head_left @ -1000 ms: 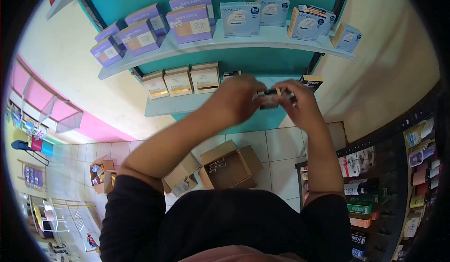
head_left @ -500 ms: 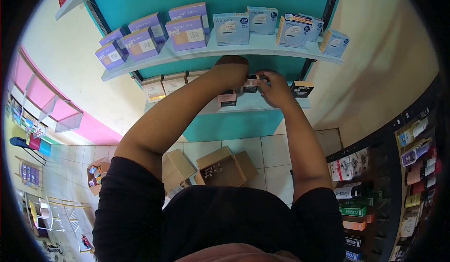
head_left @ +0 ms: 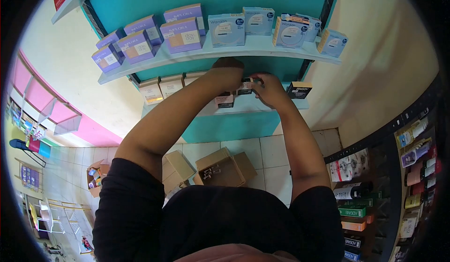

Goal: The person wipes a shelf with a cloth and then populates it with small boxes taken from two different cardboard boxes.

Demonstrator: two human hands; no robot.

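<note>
Black and pinkish box [head_left: 244,87]; right hand [head_left: 270,91] pinches it; grip of left hand [head_left: 228,74] unclear.

Just the one head cam here, a really wide fisheye with dark rounded edges. It looks forward and steeply down over the wearer's black short-sleeved shirt [head_left: 229,215], bare left hand [head_left: 228,74] and bare right hand [head_left: 270,91] mid-frame, pale flat wall shelf [head_left: 255,106] close ahead, pale square-tiled floor [head_left: 274,180] farther below.

A: Your L arm [head_left: 171,115], bare below a black fabric sleeve [head_left: 129,191], reaches fwd; bare L hand [head_left: 228,74] bent inward, fingertips hidden.
B: Your R arm [head_left: 300,142], same, fwd; bare R hand [head_left: 271,92] near L, thumb [head_left: 257,88] & fingers [head_left: 262,77] curled.
</note>
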